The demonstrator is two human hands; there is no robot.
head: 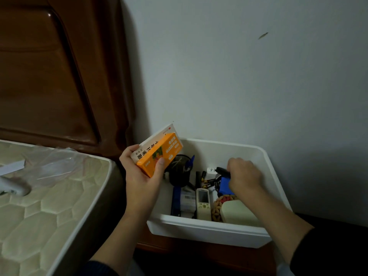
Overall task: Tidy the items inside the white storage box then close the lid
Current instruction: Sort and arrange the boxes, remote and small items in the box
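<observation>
your left hand has its grip clenched around an orange and white cardboard carton, raised over the left edge of the open white plastic storage box. your right hand, inside the box, grasps a small black object beside a blue block.

We see the white storage box open beside the mattress. The left hand holds an orange and white carton, tilted, above the box's left rear corner. The right hand reaches into the box, its grip curled round a black object next to a blue item. A white remote control lies near the front wall, beside a pale case toward the right. Clear plastic lies on the mattress.
</observation>
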